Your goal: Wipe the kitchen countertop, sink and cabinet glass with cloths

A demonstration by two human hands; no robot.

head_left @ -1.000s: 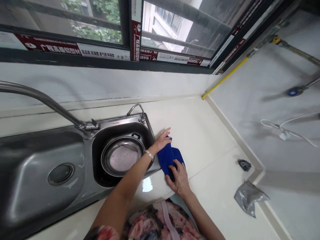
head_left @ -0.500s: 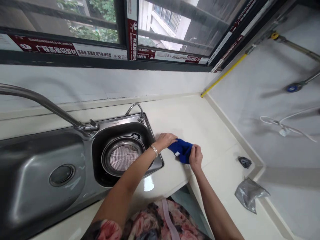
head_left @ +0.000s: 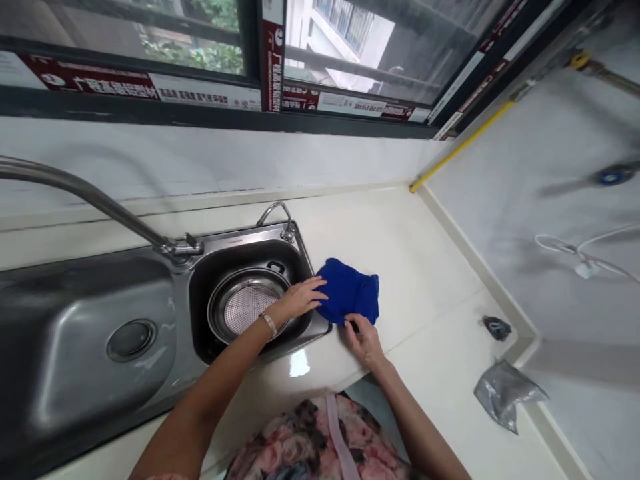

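A blue cloth (head_left: pixel 345 291) lies on the white countertop just right of the sink, spread partly out with its right side bunched in folds. My left hand (head_left: pixel 300 298) reaches over the sink's right rim, its fingers apart and resting on the cloth's left edge. At the near edge of the cloth, my right hand (head_left: pixel 365 340) pinches the fabric between thumb and fingers.
To the left is a steel double sink (head_left: pixel 183 293) with a large faucet (head_left: pixel 100 200) and a small tap (head_left: pixel 277 213). A round pan with a perforated insert (head_left: pixel 250 308) sits in the right basin. A grey plastic bag (head_left: pixel 507 393) and a small dark bundle (head_left: pixel 497 327) lie on the right counter.
The blue cloth went from bunched between both hands to lying wider on the counter. My left hand moved left and its fingers spread; my right hand shifted left and nearer to me.
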